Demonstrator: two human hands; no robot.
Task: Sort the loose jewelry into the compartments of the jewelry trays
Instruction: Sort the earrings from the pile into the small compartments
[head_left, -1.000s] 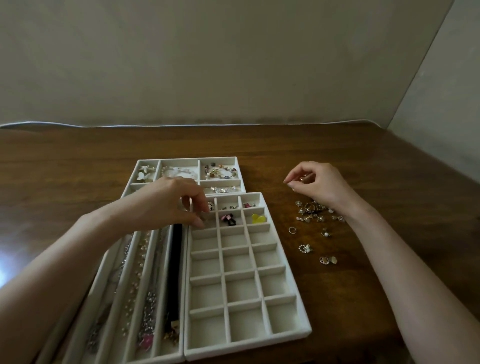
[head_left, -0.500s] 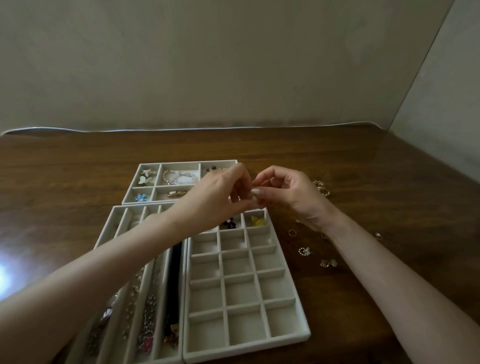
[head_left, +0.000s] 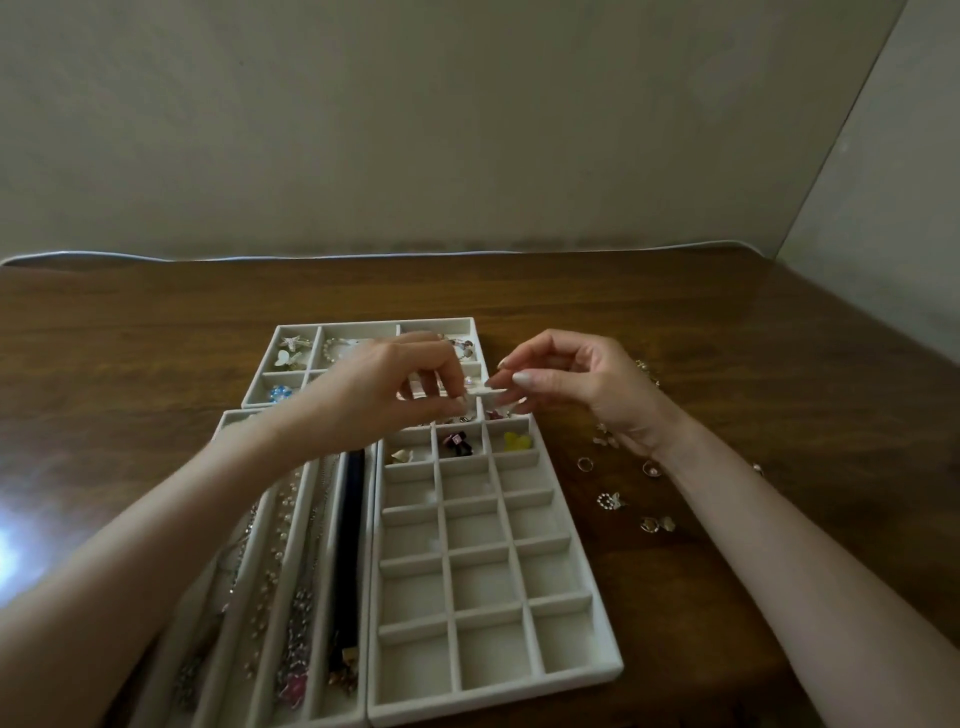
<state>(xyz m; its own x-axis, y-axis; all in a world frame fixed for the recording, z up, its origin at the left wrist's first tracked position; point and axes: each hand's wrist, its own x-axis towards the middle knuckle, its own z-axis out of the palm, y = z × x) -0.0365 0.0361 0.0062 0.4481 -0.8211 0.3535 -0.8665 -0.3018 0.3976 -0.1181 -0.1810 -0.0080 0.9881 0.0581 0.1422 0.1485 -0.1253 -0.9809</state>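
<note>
So, where is the small pale piece right now?

Up in the air between both hands, over the far end of the grid tray. The left hand pinches one end of it between thumb and forefinger.

And the right hand?

Its fingers are curled, with the tips at the other end of the piece. Whether they pinch it or only touch it, I cannot tell. The piece is tiny and partly covered.

Anything already sorted in that tray?

Yes, a yellow piece lies in a right-column compartment near the far end. A dark pink one is in the compartment just beside it.

And the other trays?

The long-slot tray touches the grid tray's left side and holds necklaces lying lengthwise, with the left forearm crossing above it. The far tray lies beyond both. Loose jewelry is scattered on the wooden table, right of the grid tray, near the right wrist.
</note>
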